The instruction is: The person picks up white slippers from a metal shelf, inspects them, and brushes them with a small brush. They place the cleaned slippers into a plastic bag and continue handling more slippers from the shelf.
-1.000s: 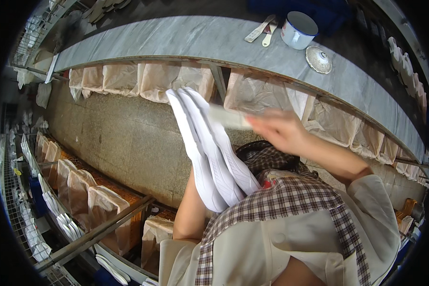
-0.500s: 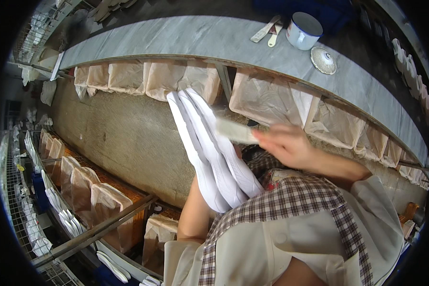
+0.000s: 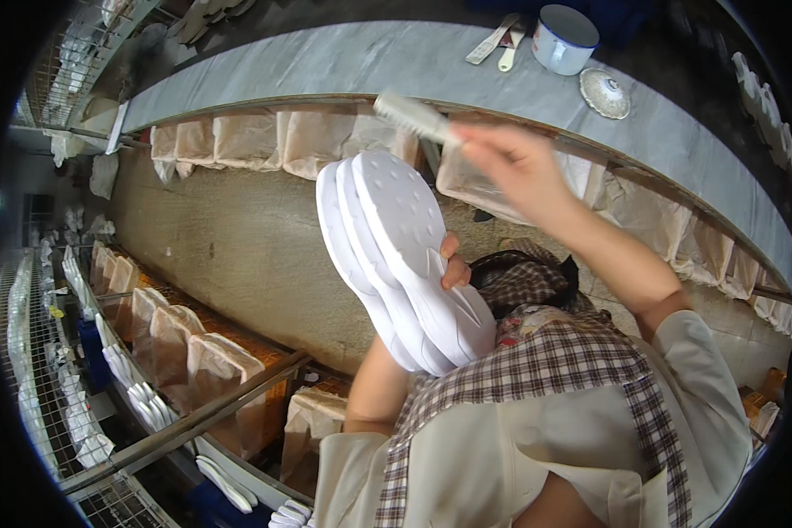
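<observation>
Three white shoe soles are stacked against each other, upright and tilted, in front of my checked apron. My left hand is closed round them from behind; its fingertips show at their right edge and the rest is hidden. The outermost sole turns its dimpled face up toward me. My right hand grips a pale, flat brush by its right end. The brush is apart from the soles, above and right of their far end, and somewhat blurred.
Across the far side runs a grey marble-look counter. On it are a white enamel mug, a metal lid and two brush-like tools. Lined bins stand under it. At left are more bins and a wire rack.
My right hand has lifted the brush up and away from the soles. My left hand has turned the stack, so the dimpled face and my fingertips now show.
</observation>
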Tool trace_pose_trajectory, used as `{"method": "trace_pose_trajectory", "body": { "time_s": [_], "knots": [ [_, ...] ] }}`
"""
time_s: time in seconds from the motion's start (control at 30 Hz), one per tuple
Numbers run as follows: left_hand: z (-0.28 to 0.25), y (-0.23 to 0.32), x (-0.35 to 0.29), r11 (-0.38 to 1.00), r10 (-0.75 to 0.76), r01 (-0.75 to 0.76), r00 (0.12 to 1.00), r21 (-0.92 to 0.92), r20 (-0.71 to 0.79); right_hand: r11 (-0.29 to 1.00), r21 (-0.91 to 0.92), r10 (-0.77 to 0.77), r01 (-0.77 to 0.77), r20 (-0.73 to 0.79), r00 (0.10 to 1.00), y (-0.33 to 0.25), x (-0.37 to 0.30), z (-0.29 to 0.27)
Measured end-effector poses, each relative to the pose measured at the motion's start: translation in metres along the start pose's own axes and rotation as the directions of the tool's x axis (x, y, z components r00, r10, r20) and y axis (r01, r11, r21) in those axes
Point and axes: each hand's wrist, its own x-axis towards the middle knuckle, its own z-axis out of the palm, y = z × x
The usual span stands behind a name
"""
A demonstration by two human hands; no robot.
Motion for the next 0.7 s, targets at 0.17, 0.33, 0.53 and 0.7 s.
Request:
{"method": "trace_pose_trajectory", "body": {
  "time_s": [0.17,0.33,0.53,0.7],
  "knots": [
    [-0.003,0.001,-0.005,0.990,0.052,-0.052,0.999,-0.131,-0.005,0.971,-0.121,-0.194,0.204,0.093,0.977,-0.012,-0.026,-0.019],
    [-0.028,-0.002,-0.003,0.961,0.005,-0.025,0.997,0.276,0.075,0.837,-0.218,-0.418,0.502,0.339,0.843,-0.020,-0.047,-0.003],
    [-0.023,-0.009,-0.005,0.990,0.014,-0.011,1.000,0.140,-0.020,0.827,-0.259,-0.444,0.498,0.242,0.863,-0.028,-0.034,0.003],
    [-0.009,-0.007,-0.004,0.999,-0.047,0.048,0.997,0.005,-0.060,0.829,-0.363,-0.374,0.426,0.206,0.904,-0.030,-0.032,-0.004]
  ]
}}
